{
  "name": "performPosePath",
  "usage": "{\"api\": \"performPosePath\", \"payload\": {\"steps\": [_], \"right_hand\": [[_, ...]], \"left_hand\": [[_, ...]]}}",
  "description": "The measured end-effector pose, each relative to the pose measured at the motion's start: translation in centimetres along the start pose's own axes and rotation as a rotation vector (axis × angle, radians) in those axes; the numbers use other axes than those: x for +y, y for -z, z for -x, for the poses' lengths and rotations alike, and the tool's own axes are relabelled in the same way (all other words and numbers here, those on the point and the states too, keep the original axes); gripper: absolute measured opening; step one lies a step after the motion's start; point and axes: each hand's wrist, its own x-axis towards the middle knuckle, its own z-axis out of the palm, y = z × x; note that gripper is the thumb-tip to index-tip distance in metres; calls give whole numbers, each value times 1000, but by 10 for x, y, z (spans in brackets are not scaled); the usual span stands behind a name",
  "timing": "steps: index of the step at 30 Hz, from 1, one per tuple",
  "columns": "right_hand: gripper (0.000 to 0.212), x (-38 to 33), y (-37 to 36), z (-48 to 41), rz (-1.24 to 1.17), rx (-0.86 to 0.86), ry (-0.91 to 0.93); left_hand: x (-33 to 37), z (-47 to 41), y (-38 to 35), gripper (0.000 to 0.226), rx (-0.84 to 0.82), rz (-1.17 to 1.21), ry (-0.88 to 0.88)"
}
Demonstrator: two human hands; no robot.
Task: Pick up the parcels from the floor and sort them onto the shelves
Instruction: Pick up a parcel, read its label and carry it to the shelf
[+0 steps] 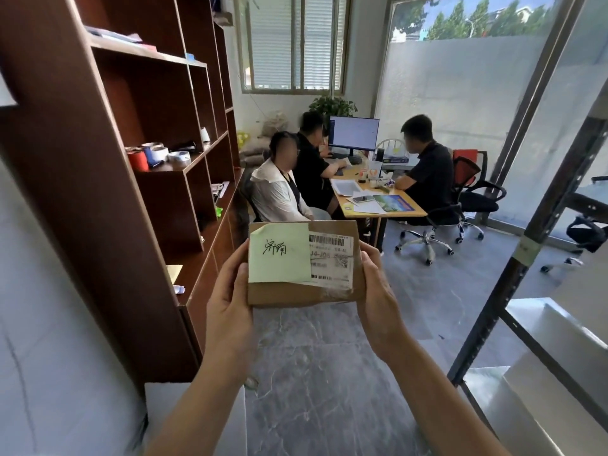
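Observation:
A small brown cardboard parcel [296, 294] is held up in front of me at chest height, its top face toward the camera. It carries a white shipping label and a pale green note with handwriting. My left hand [230, 301] grips its left edge, thumb on top. My right hand [378, 294] grips its right edge. A metal shelf rack [513, 281] with white boards stands close on my right. A tall brown wooden shelf unit [108, 166] stands on my left.
The wooden unit holds tape rolls [154, 156] and small items. Three people sit at a desk [378, 205] with a monitor ahead. Office chairs [467, 199] stand by the glass wall. Grey tiled floor [329, 373] lies between the shelves.

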Motion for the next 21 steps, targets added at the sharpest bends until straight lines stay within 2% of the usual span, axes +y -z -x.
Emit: {"api": "performPosePath", "payload": {"steps": [7, 21], "right_hand": [[33, 0, 30, -51, -64, -22, 17], [31, -10, 141, -99, -70, 0, 49]], "left_hand": [[-7, -31, -43, 32, 30, -98, -74], [-60, -54, -154, 31, 23, -74, 1]]}}
